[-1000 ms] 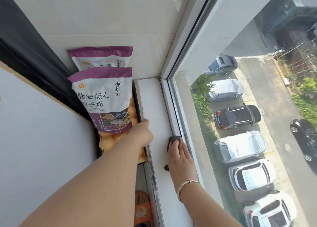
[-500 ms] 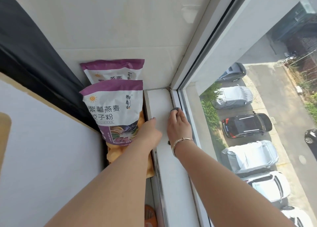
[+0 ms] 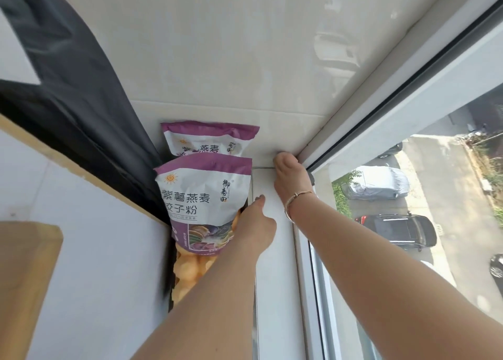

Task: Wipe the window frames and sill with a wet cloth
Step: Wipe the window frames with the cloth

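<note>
The white window sill (image 3: 275, 278) runs away from me to the far corner. My right hand (image 3: 290, 177), with a bracelet on the wrist, presses down at that corner where the sill meets the tiled wall and the upright window frame (image 3: 381, 98). A dark grey cloth (image 3: 312, 180) is almost wholly hidden under it; only a small edge shows by the palm. My left hand (image 3: 254, 227) rests on the sill's inner edge, its fingers against the front purple-and-white food bag (image 3: 202, 193).
A second purple bag (image 3: 209, 139) stands behind the first against the tiled wall. Black fabric (image 3: 70, 87) hangs at the left above a white panel with a wooden edge (image 3: 81, 250). The window glass (image 3: 408, 223) on the right shows parked cars far below.
My right hand has slid the cloth along the sill away from me, from its middle into the far corner. My left hand stayed at the sill's edge by the bag.
</note>
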The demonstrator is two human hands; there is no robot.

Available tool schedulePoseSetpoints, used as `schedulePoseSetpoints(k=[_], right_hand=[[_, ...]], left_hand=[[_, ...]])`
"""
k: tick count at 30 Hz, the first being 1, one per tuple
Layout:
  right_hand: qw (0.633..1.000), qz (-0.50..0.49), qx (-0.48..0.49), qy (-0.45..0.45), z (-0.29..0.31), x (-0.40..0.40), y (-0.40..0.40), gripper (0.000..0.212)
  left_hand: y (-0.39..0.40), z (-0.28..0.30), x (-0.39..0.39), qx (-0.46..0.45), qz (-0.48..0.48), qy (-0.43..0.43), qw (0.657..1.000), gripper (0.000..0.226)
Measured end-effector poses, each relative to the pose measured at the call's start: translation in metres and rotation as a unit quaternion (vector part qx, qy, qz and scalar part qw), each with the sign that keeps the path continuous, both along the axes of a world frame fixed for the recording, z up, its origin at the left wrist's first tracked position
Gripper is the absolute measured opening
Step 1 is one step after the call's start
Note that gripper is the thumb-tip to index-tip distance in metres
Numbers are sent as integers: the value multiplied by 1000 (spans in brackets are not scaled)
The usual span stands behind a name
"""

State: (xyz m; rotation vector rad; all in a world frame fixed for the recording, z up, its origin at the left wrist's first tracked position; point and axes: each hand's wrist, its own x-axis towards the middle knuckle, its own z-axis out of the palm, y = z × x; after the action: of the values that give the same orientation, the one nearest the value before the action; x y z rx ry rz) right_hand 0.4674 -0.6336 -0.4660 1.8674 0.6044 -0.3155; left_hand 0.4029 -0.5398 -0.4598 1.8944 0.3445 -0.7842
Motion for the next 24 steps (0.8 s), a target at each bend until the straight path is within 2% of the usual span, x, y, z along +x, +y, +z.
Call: schedulePoseSetpoints(k=[6, 15, 24], right_hand=[[999, -36, 0, -13, 62, 3, -1, 28], [994, -81, -26, -68, 191, 3, 7, 24], [994, -35, -25, -105, 317, -3, -23, 29]], left_hand=[[-5, 34, -4, -32, 40, 19, 998, 67], [-9, 152, 15, -129, 183, -41, 974, 55], [-9, 267, 23, -167, 147, -112, 969, 48]])
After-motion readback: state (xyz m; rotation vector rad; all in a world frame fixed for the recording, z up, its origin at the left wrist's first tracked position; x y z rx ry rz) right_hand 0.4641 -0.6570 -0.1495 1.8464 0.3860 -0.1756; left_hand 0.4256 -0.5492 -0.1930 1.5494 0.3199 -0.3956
